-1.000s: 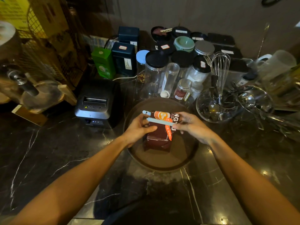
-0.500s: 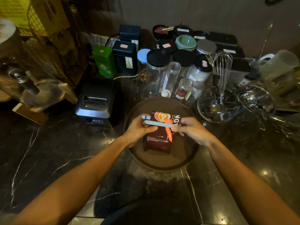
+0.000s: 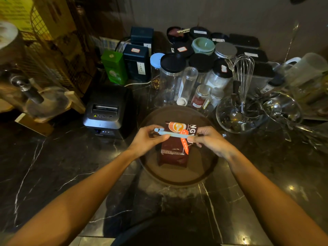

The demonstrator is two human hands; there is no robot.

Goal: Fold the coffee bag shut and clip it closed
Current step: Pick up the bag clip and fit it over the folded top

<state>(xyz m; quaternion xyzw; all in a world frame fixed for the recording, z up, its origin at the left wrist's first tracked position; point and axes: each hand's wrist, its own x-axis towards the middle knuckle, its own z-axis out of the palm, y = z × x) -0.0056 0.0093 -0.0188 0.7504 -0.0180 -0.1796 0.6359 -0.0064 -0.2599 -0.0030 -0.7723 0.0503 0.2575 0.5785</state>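
Observation:
A dark red coffee bag (image 3: 174, 153) with orange print stands on a round brown tray (image 3: 200, 173) in the middle of the counter, its top folded over. A long pale blue clip (image 3: 170, 133) lies across the folded top. My left hand (image 3: 147, 140) pinches the clip's left end against the bag. The clip's right end sits between the fingers of my right hand (image 3: 210, 139). Whether the clip is latched is not visible.
A black receipt printer (image 3: 108, 110) sits left of the tray. Behind the tray stand several jars and tins (image 3: 171, 79), a green box (image 3: 114, 67) and a glass bowl (image 3: 236, 118) holding a whisk. More glassware crowds the right side. Dark marble counter (image 3: 53, 171) lies in front.
Both hands and the clip have shifted slightly on the bag's folded top; the clip now lies more level across the fold. The bag stays on the tray.

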